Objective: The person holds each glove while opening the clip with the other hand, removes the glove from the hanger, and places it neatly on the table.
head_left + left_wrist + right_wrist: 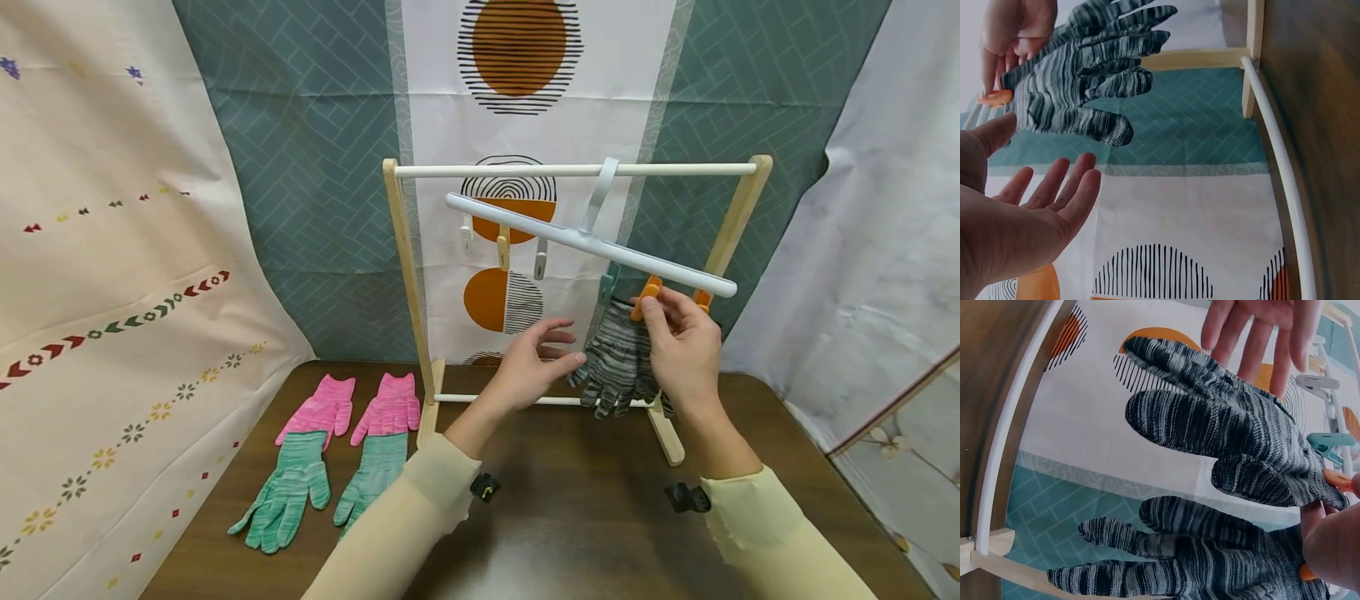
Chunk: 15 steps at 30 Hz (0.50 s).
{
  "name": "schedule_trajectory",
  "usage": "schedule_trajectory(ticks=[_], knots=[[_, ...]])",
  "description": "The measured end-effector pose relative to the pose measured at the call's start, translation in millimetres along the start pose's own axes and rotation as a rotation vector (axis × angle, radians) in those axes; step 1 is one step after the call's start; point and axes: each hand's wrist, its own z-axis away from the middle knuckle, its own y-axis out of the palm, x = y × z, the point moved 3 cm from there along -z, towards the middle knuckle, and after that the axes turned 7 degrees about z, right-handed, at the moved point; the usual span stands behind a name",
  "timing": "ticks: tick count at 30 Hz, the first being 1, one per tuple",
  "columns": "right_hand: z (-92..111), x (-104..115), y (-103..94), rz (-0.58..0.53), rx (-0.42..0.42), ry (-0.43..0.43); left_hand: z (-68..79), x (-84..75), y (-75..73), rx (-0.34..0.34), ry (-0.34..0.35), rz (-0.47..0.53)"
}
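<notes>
My right hand (684, 354) pinches an orange clip (647, 297) at the cuff of a black-and-grey striped knit glove (617, 358). A green clip (608, 284) is at that cuff's other side. A second striped glove (1222, 562) hangs beside it, mostly behind my right hand in the head view; another orange clip (702, 300) shows there. The clips hang from a white hanger (573, 239), which tilts down to the right. My left hand (531, 365) holds nothing, its fingers loosely spread just left of the first glove.
The hanger hooks over the top bar (510, 171) of a wooden rack (408, 250). White, yellow and grey clips (540, 258) hang at its left. Two pink gloves (390, 404) and two green gloves (288, 492) lie on the brown table (570, 517), left of the rack.
</notes>
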Motion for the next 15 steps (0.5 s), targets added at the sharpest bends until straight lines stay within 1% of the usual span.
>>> schedule_trajectory(ticks=[9, 15], knots=[[1, -1, -0.9, 0.030, 0.020, 0.025, -19.4, -8.3, 19.7, 0.042, 0.015, 0.011], [1, 0, -1.8, 0.027, 0.017, 0.016, -23.9, -13.0, 28.8, 0.029, -0.009, -0.012]])
